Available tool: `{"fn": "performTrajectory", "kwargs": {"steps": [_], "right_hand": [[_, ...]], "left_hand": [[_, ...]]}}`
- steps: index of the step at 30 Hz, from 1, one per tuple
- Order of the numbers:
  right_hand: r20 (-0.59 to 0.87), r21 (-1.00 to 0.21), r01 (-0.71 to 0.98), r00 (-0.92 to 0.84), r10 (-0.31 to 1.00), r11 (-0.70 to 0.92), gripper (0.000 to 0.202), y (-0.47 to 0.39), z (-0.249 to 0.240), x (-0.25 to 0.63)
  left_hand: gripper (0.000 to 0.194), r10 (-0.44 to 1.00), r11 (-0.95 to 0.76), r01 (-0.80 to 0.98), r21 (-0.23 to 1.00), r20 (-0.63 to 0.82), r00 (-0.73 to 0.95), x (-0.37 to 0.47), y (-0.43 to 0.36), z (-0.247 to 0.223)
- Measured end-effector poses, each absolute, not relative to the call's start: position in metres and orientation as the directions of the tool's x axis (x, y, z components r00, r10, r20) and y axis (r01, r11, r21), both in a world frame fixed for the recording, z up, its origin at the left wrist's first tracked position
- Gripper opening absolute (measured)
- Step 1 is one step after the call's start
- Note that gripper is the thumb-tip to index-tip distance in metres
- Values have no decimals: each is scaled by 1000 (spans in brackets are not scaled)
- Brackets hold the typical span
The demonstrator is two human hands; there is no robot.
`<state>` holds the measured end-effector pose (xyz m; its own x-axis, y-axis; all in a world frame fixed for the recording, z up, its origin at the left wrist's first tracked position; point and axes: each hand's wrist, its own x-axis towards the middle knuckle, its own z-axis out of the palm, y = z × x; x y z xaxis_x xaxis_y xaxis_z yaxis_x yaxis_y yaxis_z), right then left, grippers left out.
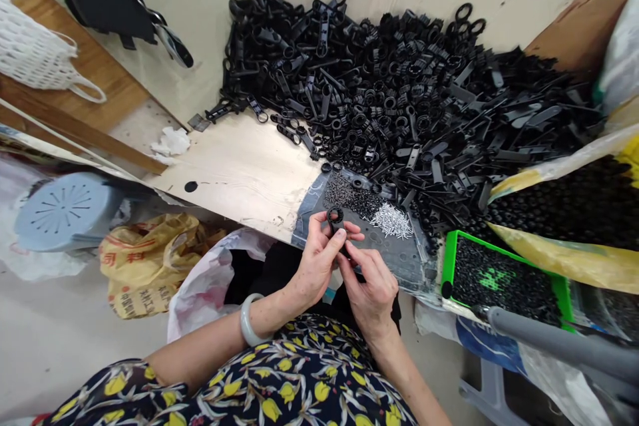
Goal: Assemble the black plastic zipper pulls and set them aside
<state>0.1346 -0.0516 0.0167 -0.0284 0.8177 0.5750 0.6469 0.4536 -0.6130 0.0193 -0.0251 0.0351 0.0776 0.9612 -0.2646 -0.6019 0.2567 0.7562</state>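
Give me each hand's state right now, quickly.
Left hand: closed, holding a black ring-ended plastic piece.
Right hand: curled close beside that piece; whether it grips anything cannot be told.

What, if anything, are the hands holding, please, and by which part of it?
The left hand holds a black ring-ended part just below its ring end; the right hand is close beneath, its grip hidden.

The ring-ended part (337, 225) you held looked like smooth, low-sheen plastic; heaped parts (369, 73) had the same plastic look. Pins (392, 221) were shiny metal, your worktop (239, 176) matt wooden board, tray (449, 258) smooth plastic, bangle (245, 321) polished, garment (294, 379) matt cloth.
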Motion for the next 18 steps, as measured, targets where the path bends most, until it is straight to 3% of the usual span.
{"fn": "performTrajectory", "kwargs": {"steps": [18], "right_hand": [[586,-601,639,-54,808,479,27,-56,8,135]], "left_hand": [[32,971,231,-583,779,-227,82,19,-25,26]]}}
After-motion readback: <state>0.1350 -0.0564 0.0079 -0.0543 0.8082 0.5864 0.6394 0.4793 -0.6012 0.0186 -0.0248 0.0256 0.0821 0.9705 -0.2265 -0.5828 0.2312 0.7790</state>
